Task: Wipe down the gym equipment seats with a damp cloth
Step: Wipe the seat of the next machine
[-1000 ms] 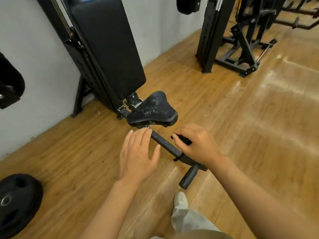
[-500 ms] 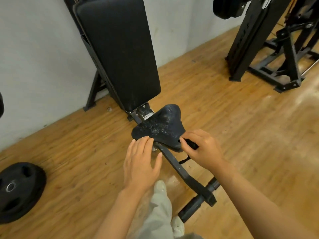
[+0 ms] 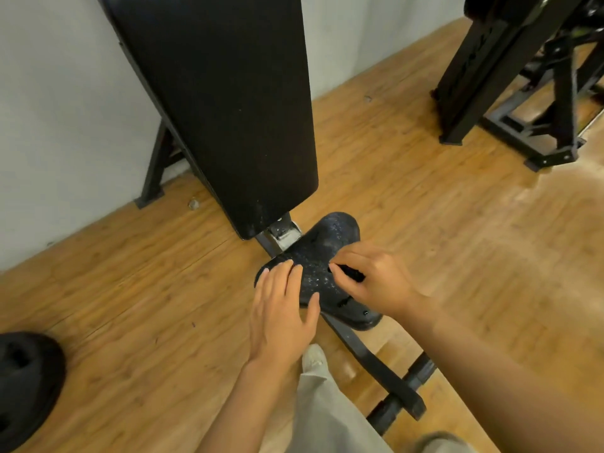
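Observation:
A small black padded seat (image 3: 322, 250), speckled with pale spots, sits at the foot of a tall black backrest pad (image 3: 225, 103) on a black bench frame (image 3: 369, 354). My left hand (image 3: 282, 310) lies flat with straight fingers on the seat's near left edge. My right hand (image 3: 374, 277) hovers over the seat's right side and pinches a small dark cloth (image 3: 351, 274) between thumb and fingers. Most of the cloth is hidden inside the hand.
The wooden floor (image 3: 457, 256) spreads to the right. A grey wall (image 3: 65, 109) stands behind the bench. A black weight plate (image 3: 26, 384) lies at the lower left. Another black machine frame (image 3: 510, 76) stands at the upper right. My light trouser leg and shoe (image 3: 313, 358) are beside the frame.
I have come closer to the bench. Both hands moved forward from the frame bar onto the seat, the right hand still pinching the dark cloth.

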Demonstrator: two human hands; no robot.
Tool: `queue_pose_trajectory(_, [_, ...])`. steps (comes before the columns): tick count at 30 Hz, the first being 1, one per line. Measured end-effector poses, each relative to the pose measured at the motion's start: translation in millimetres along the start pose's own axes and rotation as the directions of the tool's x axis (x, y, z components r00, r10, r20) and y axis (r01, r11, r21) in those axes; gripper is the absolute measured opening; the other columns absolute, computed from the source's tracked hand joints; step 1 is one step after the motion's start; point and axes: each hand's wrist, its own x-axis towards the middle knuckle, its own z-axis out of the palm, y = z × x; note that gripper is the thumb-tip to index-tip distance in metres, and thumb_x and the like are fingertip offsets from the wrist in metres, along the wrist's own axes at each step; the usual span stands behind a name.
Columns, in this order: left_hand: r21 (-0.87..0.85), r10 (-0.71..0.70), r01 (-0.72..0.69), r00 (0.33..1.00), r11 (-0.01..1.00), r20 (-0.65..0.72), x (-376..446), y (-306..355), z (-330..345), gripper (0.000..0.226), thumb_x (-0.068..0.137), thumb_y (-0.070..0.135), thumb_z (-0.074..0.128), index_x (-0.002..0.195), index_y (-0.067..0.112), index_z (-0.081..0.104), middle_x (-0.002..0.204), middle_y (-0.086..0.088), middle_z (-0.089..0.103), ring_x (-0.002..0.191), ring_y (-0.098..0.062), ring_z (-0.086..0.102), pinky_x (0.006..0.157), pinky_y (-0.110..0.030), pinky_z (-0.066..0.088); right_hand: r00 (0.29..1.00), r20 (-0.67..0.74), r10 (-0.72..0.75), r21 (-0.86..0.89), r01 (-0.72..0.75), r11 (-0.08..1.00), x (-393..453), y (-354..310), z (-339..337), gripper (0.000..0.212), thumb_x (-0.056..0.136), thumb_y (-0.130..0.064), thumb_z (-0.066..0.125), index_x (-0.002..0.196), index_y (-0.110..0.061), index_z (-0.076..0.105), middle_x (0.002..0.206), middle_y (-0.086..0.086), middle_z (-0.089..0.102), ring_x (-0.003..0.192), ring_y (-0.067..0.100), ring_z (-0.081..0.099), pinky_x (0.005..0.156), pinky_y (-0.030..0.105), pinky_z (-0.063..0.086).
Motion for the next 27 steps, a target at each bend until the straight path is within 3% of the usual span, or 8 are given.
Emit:
queue_pose_trajectory(8, [0.055,0.044,-0.045,0.999,0.997,0.019,10.5,-19.1,-3.1,0.053,0.095,0.040,0.044,0.131,0.006,0.059,0.135,-0.011,0.061,0.128,-0.025,0.055,0.118,-0.041,0.030,0.998,0.068,-0.006,0.020,0.004,1.000,26.1,4.7,21.4,0.025,0.095,-0.027,0.059,0.087,-0.012,0.076,0.086,-0.003,0.072,0.080,0.017,0.067,0.067,0.037,0.057])
queue_pose_trajectory(16, [0.063,-0.144,0.140,0.988,0.988,0.055,-1.2,-31.2,12.7,0.053,0.094,0.041,0.042,0.130,0.007,0.059,0.136,-0.010,0.060,0.127,-0.025,0.055,0.118,-0.037,0.026,0.956,0.277,-0.101,0.061,0.087,0.994,39.5,14.5,63.6,0.030,0.095,-0.030,0.053,0.082,-0.015,0.075,0.082,-0.003,0.071,0.076,0.020,0.066,0.065,0.037,0.056])
queue_pose_trajectory(21, [0.064,-0.264,0.261,0.964,0.963,0.039,-2.9,-46.1,37.5,0.052,0.094,0.038,0.042,0.129,0.004,0.059,0.132,-0.012,0.061,0.125,-0.027,0.058,0.117,-0.037,0.023,0.897,0.407,-0.175,0.097,0.148,0.984,46.3,29.6,110.1,0.030,0.090,-0.029,0.051,0.076,-0.015,0.073,0.077,-0.003,0.068,0.071,0.019,0.063,0.063,0.035,0.055])
queue_pose_trajectory(27, [0.110,-0.409,0.408,0.912,0.907,-0.008,-6.2,-66.4,94.0,0.051,0.093,0.033,0.042,0.125,0.000,0.063,0.127,-0.016,0.064,0.120,-0.030,0.061,0.113,-0.042,0.028,0.758,0.588,-0.282,0.152,0.239,0.959,53.2,58.6,194.1,0.016,0.083,-0.022,0.060,0.079,-0.013,0.072,0.079,0.001,0.068,0.073,0.024,0.064,0.063,0.040,0.057])
